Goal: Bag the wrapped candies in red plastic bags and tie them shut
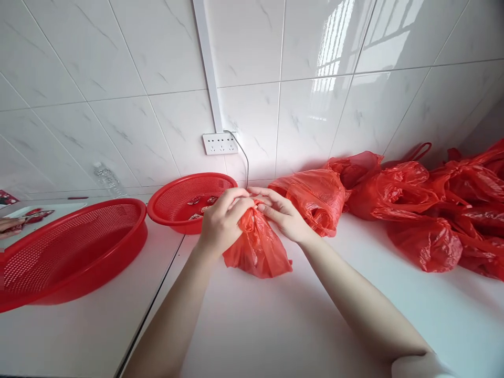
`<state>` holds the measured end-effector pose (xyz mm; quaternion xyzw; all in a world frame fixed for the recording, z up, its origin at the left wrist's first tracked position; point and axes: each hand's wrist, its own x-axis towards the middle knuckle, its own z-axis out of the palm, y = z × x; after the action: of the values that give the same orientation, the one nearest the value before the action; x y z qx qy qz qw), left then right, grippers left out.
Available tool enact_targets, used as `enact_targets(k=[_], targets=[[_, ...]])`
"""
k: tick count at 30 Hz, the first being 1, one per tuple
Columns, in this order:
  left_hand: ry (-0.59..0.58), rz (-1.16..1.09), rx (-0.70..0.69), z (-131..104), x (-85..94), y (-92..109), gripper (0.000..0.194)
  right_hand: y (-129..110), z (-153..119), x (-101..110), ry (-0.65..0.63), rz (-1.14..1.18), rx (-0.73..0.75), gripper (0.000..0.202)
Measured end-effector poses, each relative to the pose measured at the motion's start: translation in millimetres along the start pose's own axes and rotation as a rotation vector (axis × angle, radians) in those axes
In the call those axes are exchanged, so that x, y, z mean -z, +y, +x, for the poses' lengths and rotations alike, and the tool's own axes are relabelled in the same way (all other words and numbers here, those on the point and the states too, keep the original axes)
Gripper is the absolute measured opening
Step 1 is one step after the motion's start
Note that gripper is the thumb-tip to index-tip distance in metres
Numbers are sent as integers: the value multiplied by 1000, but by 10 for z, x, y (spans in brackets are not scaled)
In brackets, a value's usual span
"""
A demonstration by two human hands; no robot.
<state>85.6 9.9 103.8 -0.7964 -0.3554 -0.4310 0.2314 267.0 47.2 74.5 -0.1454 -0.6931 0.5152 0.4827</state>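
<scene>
A red plastic bag [258, 252] rests on the white table, its neck gathered upward and its lower part spread out. My left hand [226, 215] is closed on the gathered neck from the left. From the other side my right hand [285, 212] pinches the same part, thumb against the plastic. The fingertips of both hands meet around the twisted top and partly cover it. What the bag contains cannot be made out. Just behind my left hand stands a round red basket [173, 195] with several small printed packets [195, 216] inside.
A large red basket [118, 252] stands at the left, with a person's hand [7, 224] beyond it near small packets. Red bags [425, 241] are heaped at the right, beside a folded stack of red bags [315, 194]. A socket strip [220, 143] with a cable is on the tiled wall. A clear bottle [108, 178] stands at the back left.
</scene>
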Motion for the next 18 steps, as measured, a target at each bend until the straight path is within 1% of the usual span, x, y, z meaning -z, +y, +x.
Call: enact_targets(k=[1, 2, 3, 6, 8, 10, 12, 15, 18], targets=[[35, 28, 9, -3, -14, -34, 15, -16, -5, 29, 7, -56, 16, 33], [41, 42, 14, -2, -13, -63, 14, -43, -14, 65, 17, -139, 31, 29], [20, 26, 14, 3, -2, -89, 13, -79, -25, 107, 25, -238, 46, 25], [-64, -165, 38, 12, 67, -144, 7, -207, -75, 239, 7, -504, 73, 25], [-83, -304, 141, -5, 120, -185, 8, -282, -125, 330, -3, -601, 79, 27], [-119, -380, 282, -52, 179, -246, 9, -334, -200, 445, -10, -666, 45, 27], [-164, -419, 371, -125, 244, -334, 9, -358, -304, 606, -30, -728, -21, 25], [-209, -453, 396, -272, 317, -490, 7, -354, -485, 895, -31, -786, -133, 21], [-282, -519, 460, -449, 291, -623, 10, -336, -603, 1090, -24, -807, -214, 22]])
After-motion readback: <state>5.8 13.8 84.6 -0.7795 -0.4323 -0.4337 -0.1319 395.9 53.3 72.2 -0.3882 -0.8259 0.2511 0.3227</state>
